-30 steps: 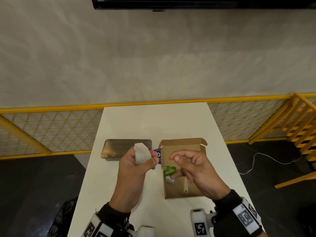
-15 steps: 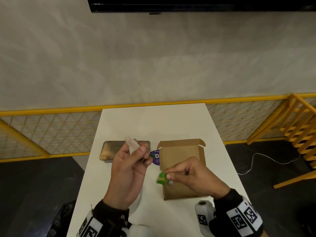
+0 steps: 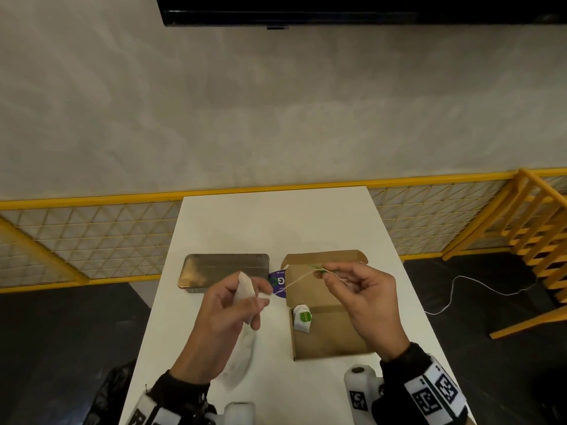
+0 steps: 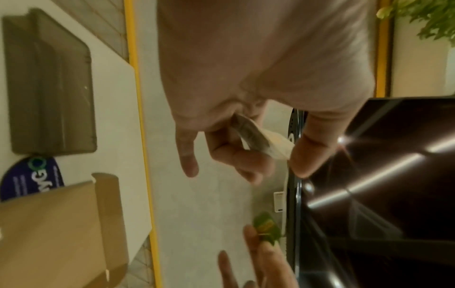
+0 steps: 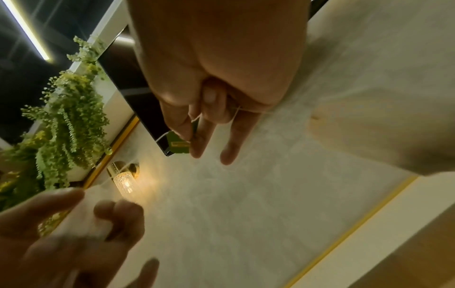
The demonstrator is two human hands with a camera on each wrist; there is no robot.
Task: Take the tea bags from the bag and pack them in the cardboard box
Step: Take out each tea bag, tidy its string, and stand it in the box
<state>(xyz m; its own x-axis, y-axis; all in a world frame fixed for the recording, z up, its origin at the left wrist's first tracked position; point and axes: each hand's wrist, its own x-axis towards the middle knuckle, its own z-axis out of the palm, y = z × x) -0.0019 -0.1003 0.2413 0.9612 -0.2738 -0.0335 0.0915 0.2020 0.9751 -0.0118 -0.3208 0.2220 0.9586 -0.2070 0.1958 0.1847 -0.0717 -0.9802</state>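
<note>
place: indoor lounge or café-like room | cues: wall screen (image 3: 365, 9); hanging plants (image 5: 64, 117); wall lamp (image 5: 124, 180); yellow railing (image 3: 92, 202)

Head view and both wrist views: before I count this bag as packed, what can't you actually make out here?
- Cardboard box in the head view: the right hand covers much of its floor, so its count is uncertain beyond one tea bag.
- Purple pouch: mostly behind the left hand and the box flap; its contents are hidden.
- Green tag: print too blurred in every view.
- Held tea bag: fingers partly cover it.
</note>
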